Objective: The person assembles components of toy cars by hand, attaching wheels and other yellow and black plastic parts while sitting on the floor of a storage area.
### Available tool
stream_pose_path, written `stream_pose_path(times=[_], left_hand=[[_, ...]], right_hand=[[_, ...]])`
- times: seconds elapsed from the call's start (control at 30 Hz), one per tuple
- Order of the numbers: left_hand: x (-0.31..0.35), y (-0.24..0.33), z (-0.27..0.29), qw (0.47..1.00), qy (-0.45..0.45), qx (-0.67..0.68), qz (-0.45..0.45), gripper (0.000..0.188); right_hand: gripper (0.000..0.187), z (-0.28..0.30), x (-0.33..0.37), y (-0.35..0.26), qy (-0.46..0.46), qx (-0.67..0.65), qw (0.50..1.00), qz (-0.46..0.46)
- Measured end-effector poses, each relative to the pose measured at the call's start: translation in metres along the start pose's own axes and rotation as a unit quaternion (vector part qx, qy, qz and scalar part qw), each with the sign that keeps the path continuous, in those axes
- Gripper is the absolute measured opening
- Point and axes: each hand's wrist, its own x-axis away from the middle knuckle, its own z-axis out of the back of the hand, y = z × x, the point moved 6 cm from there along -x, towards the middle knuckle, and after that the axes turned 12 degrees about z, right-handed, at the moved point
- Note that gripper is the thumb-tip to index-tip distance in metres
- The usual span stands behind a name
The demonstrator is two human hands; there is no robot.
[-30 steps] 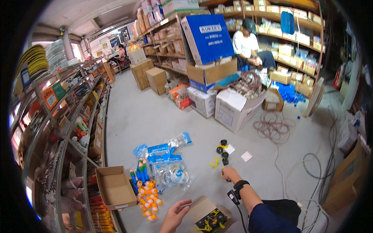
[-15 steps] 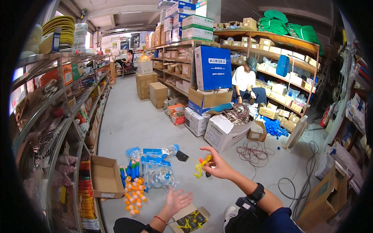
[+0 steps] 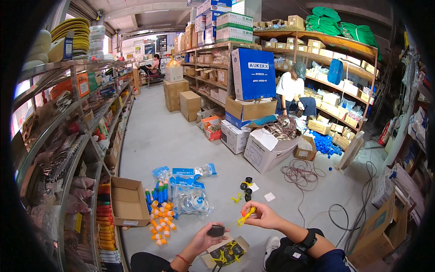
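In my left hand [image 3: 201,240] is a small black rectangular block [image 3: 216,231], resting against the fingers. My right hand [image 3: 263,216], to its right and a little higher, pinches a bundle of yellow cord [image 3: 246,217] with an orange-red bit at its top. Just below and between the hands sits an opened small carton [image 3: 243,245] holding several black round pieces with yellow cords [image 3: 229,252]. Beyond my right hand, black round pieces [image 3: 248,191] lie on the floor beside a loose yellow cord [image 3: 236,198] and a white square card [image 3: 269,196].
To the left lie orange-and-white tubes [image 3: 161,222], blue-and-green tubes [image 3: 158,192], bagged white coils [image 3: 192,201] and an open cardboard box [image 3: 129,199]. Shelving lines the left side. Tangled cable [image 3: 301,176] and a fan [image 3: 351,152] stand right; a person [image 3: 292,93] sits beyond.
The black block was apart from both hands, above the floor bags' right end; now my left hand has it. My right hand has lowered with the yellow cord. The view has shifted slightly.
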Motion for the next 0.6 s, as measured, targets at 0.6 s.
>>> stream_pose_path(times=[0.6], left_hand=[[0.022,0.015,-0.017,0.994,0.004,-0.009,-0.108,0.059]], right_hand=[[0.028,0.008,0.013,0.007,0.118,-0.293,0.944,-0.095]])
